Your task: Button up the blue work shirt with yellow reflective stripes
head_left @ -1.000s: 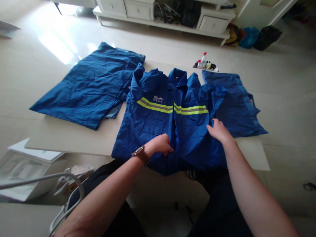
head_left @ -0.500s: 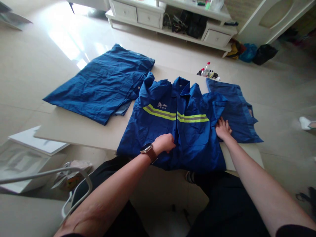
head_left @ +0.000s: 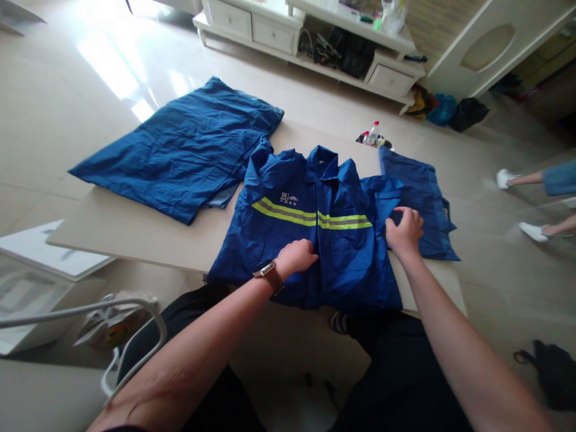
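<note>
A blue work jacket [head_left: 288, 237] with a yellow-and-grey reflective band and a white chest logo lies front up, collar away from me. My left hand [head_left: 297, 256], with a watch [head_left: 265, 270] on its wrist, is closed on the jacket's front opening near the lower middle. At the jacket's right side, my right hand [head_left: 405, 231] is beside the sleeve [head_left: 386, 201], thumb and forefinger curved apart with nothing visible between them. Beyond that hand lies folded blue clothing [head_left: 416, 192]. Another blue garment [head_left: 180, 150] is spread out at the left.
Everything lies on a pale tabletop [head_left: 135, 237]. Behind stands a white cabinet [head_left: 274, 37]; bottles [head_left: 372, 135] show past the far edge. At the left are a white box [head_left: 58, 249] and a curved grey tube [head_left: 135, 305]. A person's legs [head_left: 535, 180] appear at the right.
My right hand has gone from lying flat with spread fingers to a raised, curved shape beside the sleeve. My left hand keeps its hold. A person's legs have come into view at the right.
</note>
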The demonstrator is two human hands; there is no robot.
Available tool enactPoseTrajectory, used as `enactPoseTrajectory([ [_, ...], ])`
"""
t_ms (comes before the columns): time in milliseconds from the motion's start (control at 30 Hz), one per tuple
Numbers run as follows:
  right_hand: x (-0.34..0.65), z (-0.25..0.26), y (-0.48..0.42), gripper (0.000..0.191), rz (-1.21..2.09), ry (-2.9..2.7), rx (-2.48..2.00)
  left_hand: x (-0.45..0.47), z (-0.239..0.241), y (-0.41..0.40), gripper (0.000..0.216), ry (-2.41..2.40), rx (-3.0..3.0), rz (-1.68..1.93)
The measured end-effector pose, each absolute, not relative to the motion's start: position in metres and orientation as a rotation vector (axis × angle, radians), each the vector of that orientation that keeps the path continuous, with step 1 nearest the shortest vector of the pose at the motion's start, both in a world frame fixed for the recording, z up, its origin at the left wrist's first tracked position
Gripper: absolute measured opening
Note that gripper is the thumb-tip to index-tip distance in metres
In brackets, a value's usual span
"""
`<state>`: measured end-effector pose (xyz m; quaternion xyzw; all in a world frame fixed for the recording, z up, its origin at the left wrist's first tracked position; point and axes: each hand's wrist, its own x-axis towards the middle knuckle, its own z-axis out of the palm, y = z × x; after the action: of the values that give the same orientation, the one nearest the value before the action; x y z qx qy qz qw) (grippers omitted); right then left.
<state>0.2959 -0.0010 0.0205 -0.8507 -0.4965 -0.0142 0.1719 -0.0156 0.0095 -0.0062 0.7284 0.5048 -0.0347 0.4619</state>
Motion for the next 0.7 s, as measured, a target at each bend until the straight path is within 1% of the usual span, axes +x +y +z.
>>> enactPoseTrajectory([
  [33, 0.274, 0.023, -0.015, 0.037, -0.001, -1.494, -2.268, -0.015, -0.009, 0.010, 0.019, 1.252, 1.786, -0.054],
  [100, 0.230, 0.018, -0.041, 0.030, 0.260, -1.644, -1.999, -0.012, -0.014, 0.010, 0.018, 1.250, 1.772, -0.007],
  [167, 0.191, 0.005, -0.057, 0.031, 0.539, -1.707, -1.858, -0.011, -0.018, 0.008, 0.017, 1.235, 1.756, 0.019],
  [267, 0.156, -0.014, -0.062, 0.040, 0.751, -1.770, -1.808, -0.012, -0.021, 0.006, 0.018, 1.222, 1.730, 0.039],
  [333, 0.148, -0.021, -0.058, 0.046, 0.781, -1.852, -1.806, -0.016, -0.021, 0.006, 0.018, 1.219, 1.718, 0.058],
  [400, 0.148, -0.024, -0.053, 0.052, 0.735, -1.903, -1.813, -0.019, -0.019, 0.007, 0.018, 1.230, 1.706, 0.072],
  [467, 0.152, -0.024, -0.048, 0.054, 0.693, -1.893, -1.825, -0.022, -0.017, 0.009, 0.019, 1.253, 1.695, 0.087],
  [600, 0.155, -0.026, -0.044, 0.038, 0.726, -1.852, -1.808, -0.021, -0.018, 0.012, 0.018, 1.277, 1.716, 0.176],
  [700, 0.153, -0.025, -0.043, 0.033, 0.721, -1.811, -1.808, -0.014, -0.022, 0.010, 0.022, 1.291, 1.748, 0.237],
])
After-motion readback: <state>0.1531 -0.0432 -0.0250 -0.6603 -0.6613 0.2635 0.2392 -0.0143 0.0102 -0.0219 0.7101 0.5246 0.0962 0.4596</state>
